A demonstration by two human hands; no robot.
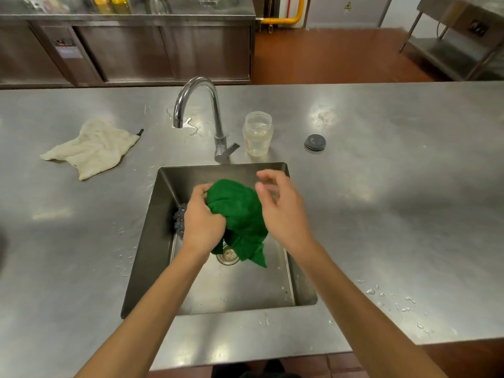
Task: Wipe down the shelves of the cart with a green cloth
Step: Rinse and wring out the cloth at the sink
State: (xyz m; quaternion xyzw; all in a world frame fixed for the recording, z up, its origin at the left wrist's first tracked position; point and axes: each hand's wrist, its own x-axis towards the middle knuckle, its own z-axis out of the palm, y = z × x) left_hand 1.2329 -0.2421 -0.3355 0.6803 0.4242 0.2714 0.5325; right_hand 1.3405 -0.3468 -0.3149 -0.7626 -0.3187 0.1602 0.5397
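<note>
A green cloth (237, 216) hangs bunched over the steel sink (289, 282), its lower corner dangling above the drain (228, 255). My left hand (200, 219) grips the cloth's left side with curled fingers. My right hand (281, 205) is just to the right of the cloth, fingers loosely spread and blurred; its palm side is close to the fabric, but I cannot tell if it touches. No cart is in view.
A curved tap (201, 110) stands behind the sink, with a clear plastic jar (257, 133) and a grey sink plug (315, 142) to its right. A white rag (91, 148) lies on the counter at left. A metal scourer (180, 219) sits inside the sink's left wall.
</note>
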